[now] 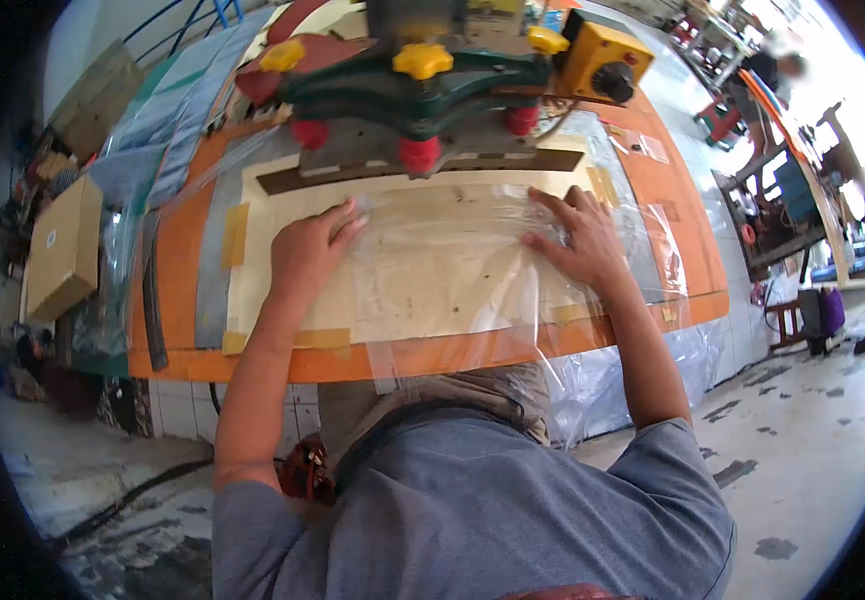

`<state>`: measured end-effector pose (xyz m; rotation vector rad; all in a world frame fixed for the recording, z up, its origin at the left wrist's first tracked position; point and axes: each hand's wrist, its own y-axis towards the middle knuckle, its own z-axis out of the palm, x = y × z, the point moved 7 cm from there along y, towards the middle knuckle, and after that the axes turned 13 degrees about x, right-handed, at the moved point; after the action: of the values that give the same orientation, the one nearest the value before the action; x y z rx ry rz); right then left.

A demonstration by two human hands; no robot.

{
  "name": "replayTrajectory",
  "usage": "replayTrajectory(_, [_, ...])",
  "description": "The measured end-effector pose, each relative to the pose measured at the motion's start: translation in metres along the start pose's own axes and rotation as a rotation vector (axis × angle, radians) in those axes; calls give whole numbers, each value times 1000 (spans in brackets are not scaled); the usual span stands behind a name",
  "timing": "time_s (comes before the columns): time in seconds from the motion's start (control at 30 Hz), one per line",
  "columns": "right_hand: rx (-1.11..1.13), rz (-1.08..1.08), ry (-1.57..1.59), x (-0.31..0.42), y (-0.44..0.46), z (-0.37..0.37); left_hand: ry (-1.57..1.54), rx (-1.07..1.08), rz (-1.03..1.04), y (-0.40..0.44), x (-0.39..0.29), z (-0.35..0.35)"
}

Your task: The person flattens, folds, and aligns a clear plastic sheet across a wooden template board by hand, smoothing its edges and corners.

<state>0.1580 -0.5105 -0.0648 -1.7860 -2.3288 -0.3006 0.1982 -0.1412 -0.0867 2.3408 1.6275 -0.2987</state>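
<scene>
A clear plastic sheet lies across a cream-coloured board and hangs over the table's front edge toward my lap. My left hand grips the sheet's left side near its far edge, thumb and fingers close together. On the opposite side my right hand has the sheet between thumb and fingers, where the film is wrinkled. Just beyond both hands is the press head, dark green with yellow knobs and red feet. Below it a long dark bar runs along the board's far side.
Tape strips edge the board on an orange tabletop. A yellow control box with a black dial sits at the far right. A cardboard box stands on the left. More plastic film hangs at the table's right front.
</scene>
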Motion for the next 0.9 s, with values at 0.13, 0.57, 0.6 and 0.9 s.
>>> replayTrajectory(0.13, [4, -1, 7, 1, -1, 0, 1, -7, 37, 0, -1, 0])
replayTrajectory(0.57, [36, 29, -1, 1, 1, 2, -64, 48, 3, 2, 5, 3])
replayTrajectory(0.6, [39, 30, 3, 0, 1, 2, -66, 47, 9, 3, 4, 2])
replayTrajectory(0.9, [39, 27, 30, 1, 1, 1, 7, 156, -100, 5, -5, -1])
